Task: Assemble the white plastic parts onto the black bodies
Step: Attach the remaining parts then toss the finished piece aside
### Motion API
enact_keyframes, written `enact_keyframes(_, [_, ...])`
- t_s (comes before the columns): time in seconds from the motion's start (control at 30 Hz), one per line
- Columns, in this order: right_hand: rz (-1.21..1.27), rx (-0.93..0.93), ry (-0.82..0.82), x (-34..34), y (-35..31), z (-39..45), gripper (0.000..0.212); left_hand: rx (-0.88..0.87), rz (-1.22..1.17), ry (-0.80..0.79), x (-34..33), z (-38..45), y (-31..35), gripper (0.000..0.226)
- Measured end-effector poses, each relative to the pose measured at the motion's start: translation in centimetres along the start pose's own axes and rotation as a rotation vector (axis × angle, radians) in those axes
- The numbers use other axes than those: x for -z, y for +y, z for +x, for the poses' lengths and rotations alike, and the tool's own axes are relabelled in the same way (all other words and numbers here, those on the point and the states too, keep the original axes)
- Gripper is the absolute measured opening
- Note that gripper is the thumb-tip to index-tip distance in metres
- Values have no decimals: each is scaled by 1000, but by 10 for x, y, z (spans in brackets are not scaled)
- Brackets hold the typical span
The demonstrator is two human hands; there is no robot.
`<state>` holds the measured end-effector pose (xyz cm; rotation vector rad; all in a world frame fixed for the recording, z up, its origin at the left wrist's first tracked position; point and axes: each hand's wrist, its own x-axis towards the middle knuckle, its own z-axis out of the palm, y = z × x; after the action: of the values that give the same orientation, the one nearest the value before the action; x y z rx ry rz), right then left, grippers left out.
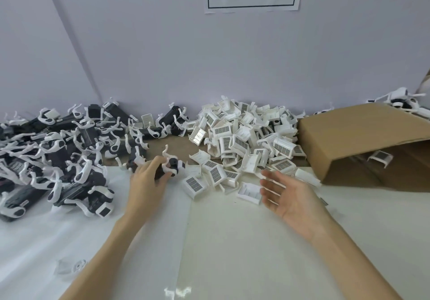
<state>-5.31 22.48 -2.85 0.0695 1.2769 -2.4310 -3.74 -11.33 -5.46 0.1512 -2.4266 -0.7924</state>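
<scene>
Left hand (149, 178) grips a black body (171, 165). Right hand (286, 195), fingers spread and empty, should pinch one white grille part (194, 184) squarely.

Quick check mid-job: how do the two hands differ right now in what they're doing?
The left hand has its fingers curled round a black body with white arms; the right hand is open, palm up, holding nothing. The left hand sits by the pile of black bodies; the right hovers at the pile of white parts. Both are bare, over the white table.
</scene>
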Motion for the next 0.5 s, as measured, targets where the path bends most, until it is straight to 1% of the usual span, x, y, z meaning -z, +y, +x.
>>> enact_keyframes(0.07, [-26, -16, -27, -3, 5, 0, 32, -89, -79, -13, 1, -2, 16, 12])
enact_keyframes(0.13, [-94, 1, -59, -5, 10, -1, 38, -187, -136, -19, 0, -7, 35, 11])
enact_keyframes(0.23, [-313, 154, -110, -11, 24, -4, 50, -358, -204, -27, -5, -25, 68, 19])
enact_keyframes(0.3, [-506, 279, -140, -15, 35, -5, 71, -479, -238, -85, -9, -36, 88, 19])
enact_keyframes(0.33, [-588, 331, -161, -19, 39, -5, 77, -513, -237, -118, -12, -41, 95, 16])
enact_keyframes(0.4, [-628, 417, -158, -25, 43, -5, 76, -512, -250, -155, -19, -49, 104, 14])
enact_keyframes(0.5, [-624, 478, -86, -24, 40, -6, 67, -486, -293, -196, -22, -54, 105, 19])
